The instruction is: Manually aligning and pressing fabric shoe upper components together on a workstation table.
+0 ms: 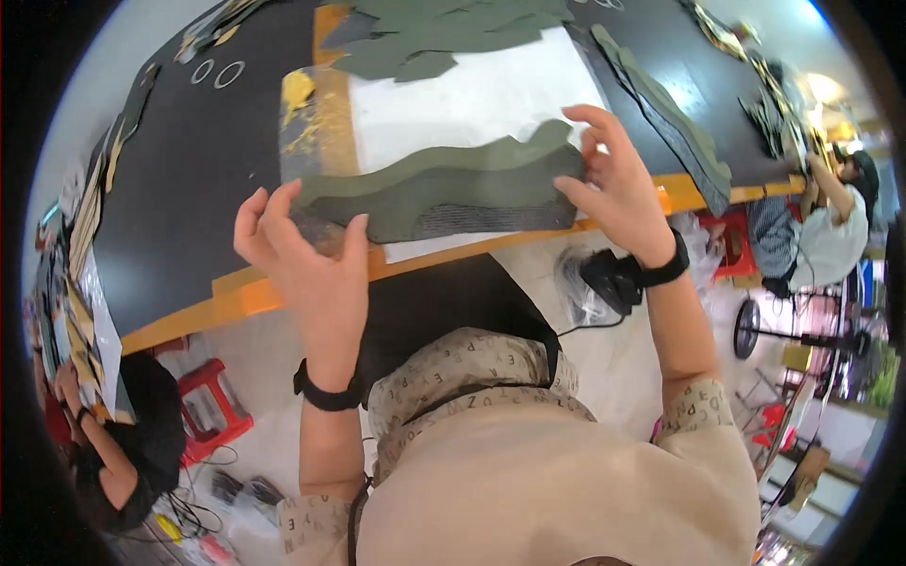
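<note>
Green-and-black layered strip (444, 187) over near end of white sheet (453, 108); left hand (316, 269) and right hand (618, 196) at its ends, fingers loosely curved, can't tell whether gripping. Looks like positioning; next move calls for keeping edges aligned.

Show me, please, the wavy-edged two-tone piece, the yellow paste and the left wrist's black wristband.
Wavy-edged two-tone piece (444, 194): head view, on its dark-gray middle.
Yellow paste (298, 90): head view, on its main lump.
Black wristband (329, 398): head view, on its band.
</note>
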`<action>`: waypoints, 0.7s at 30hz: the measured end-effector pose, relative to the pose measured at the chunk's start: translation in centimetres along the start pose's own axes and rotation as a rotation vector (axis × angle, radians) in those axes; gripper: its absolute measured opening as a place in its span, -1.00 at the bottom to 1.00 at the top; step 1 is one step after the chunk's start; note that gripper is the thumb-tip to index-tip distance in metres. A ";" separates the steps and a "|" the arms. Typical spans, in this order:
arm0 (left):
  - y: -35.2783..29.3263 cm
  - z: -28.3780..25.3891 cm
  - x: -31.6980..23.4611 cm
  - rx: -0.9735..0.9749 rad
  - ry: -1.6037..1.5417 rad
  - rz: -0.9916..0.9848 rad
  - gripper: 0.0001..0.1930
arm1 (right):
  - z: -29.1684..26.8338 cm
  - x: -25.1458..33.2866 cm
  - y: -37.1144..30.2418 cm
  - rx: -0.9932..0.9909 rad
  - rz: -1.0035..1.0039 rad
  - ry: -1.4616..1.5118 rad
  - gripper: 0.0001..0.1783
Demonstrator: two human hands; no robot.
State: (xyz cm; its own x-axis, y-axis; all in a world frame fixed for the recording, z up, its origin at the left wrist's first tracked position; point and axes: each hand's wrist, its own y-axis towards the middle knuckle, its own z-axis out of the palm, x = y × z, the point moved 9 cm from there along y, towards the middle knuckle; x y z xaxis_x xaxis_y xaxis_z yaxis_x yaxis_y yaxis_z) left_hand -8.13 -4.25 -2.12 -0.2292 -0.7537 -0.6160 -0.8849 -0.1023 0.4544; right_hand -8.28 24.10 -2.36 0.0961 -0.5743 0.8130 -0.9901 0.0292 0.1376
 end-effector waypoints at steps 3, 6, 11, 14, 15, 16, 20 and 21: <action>0.1 -0.8 1.9 -0.142 -0.487 -0.075 -0.39 | 0.4 -1.1 -0.6 0.064 0.110 0.505 -0.36; 0.0 -0.2 3.1 -0.146 -1.132 -0.293 -0.49 | 1.4 -1.7 -1.0 0.037 0.178 0.777 -0.35; -1.2 4.9 0.9 0.034 -1.792 -0.563 -0.62 | 3.2 -0.4 -1.1 0.014 0.160 0.853 -0.31; -0.7 5.8 -1.4 0.026 -1.612 -0.530 -0.47 | 4.5 0.6 -1.6 -0.045 0.141 0.832 -0.35; -0.4 6.0 -1.6 0.015 -1.604 -0.530 -0.47 | 4.9 0.7 -1.7 -0.034 0.141 0.838 -0.35; -0.4 6.2 -1.5 0.007 -1.611 -0.549 -0.46 | 5.3 1.0 -1.9 -0.016 0.121 0.780 -0.36; -0.4 6.5 -0.5 -0.006 -1.607 -0.568 -0.51 | 6.3 1.7 -2.5 0.060 0.166 0.761 -0.42; -0.4 6.4 -0.3 -0.009 -1.608 -0.566 -0.51 | 6.6 1.7 -2.5 0.081 0.163 0.775 -0.43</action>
State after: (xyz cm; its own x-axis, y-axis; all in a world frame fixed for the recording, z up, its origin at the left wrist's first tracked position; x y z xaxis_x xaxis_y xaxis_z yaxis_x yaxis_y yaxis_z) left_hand -10.30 0.18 -6.17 -0.0637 0.7416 -0.6678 -0.9928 -0.1152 -0.0333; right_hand -6.35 17.68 -5.04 -0.0361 0.1653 0.9856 -0.9993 -0.0132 -0.0344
